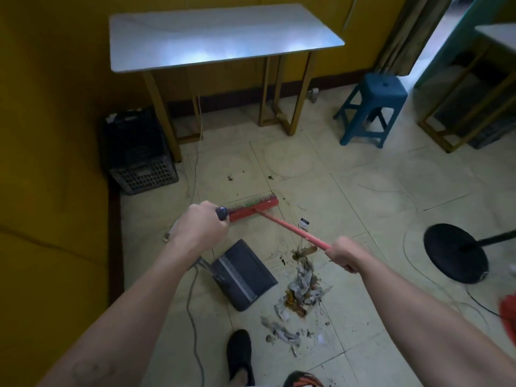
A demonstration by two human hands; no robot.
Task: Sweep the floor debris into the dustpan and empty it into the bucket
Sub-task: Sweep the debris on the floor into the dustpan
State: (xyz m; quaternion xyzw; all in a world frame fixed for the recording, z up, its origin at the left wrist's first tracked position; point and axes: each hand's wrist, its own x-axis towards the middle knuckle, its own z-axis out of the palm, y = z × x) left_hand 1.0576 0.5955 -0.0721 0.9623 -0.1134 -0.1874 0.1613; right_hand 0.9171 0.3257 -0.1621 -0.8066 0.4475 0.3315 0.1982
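While the fingers of the left hand [201,227] are curled fully around a dark blue grip [222,213], whose rounded end protrudes from the fist, the fingers of the right hand [344,254] are wrapped tightly around the red broom handle [293,229]. That handle runs diagonally from the right fist up and left to the red broom head [252,209], which sits just beyond the left hand with its bristles pointing toward the table [223,37]. Below the left wrist, the dark grey dustpan [243,275] rests on the tiled floor [377,185], its open edge facing right. Just beside that edge lies the debris pile [303,286]: shredded paper, brown scraps and loose dirt, spreading down toward a black shoe [238,356]. Farther out stand a black plastic crate [139,157] against the yellow wall, a blue stool [372,107] and a round black stand base [455,252].
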